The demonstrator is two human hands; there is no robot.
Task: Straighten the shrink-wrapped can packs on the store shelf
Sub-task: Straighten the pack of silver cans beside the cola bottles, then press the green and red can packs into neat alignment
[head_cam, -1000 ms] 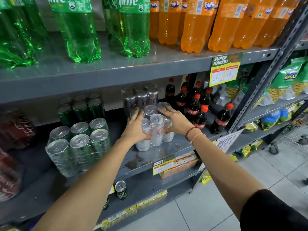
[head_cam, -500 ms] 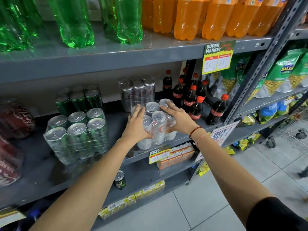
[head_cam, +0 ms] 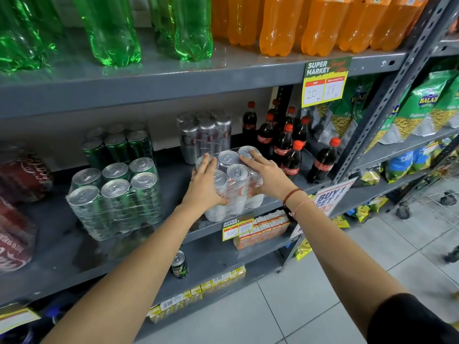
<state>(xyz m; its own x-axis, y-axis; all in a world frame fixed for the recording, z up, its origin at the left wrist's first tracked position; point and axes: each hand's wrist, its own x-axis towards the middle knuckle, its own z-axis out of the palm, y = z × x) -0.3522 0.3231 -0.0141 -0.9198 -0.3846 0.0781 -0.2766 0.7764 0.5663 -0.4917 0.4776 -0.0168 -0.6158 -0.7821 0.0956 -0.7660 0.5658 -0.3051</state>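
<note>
A shrink-wrapped pack of silver cans [head_cam: 236, 187] stands at the front edge of the grey middle shelf [head_cam: 173, 194]. My left hand [head_cam: 205, 188] grips its left side, fingers over the top. My right hand [head_cam: 267, 173] lies on its right side with fingers spread across the can tops. Behind it stands a second silver can pack [head_cam: 205, 135]. To the left, a pack of green cans [head_cam: 115, 197] sits near the shelf front, turned slightly, with another green pack [head_cam: 116, 145] behind it.
Small cola bottles [head_cam: 285, 145] crowd close to the right of the held pack. Red cola packs [head_cam: 19, 202] fill the far left. Large green and orange bottles [head_cam: 273, 23] stand on the shelf above. A lone can [head_cam: 179, 264] and juice cartons [head_cam: 260, 227] sit on the lower shelf.
My hands keep the same hold on the silver pack, which stays at the shelf front. The view has tilted down a little.
</note>
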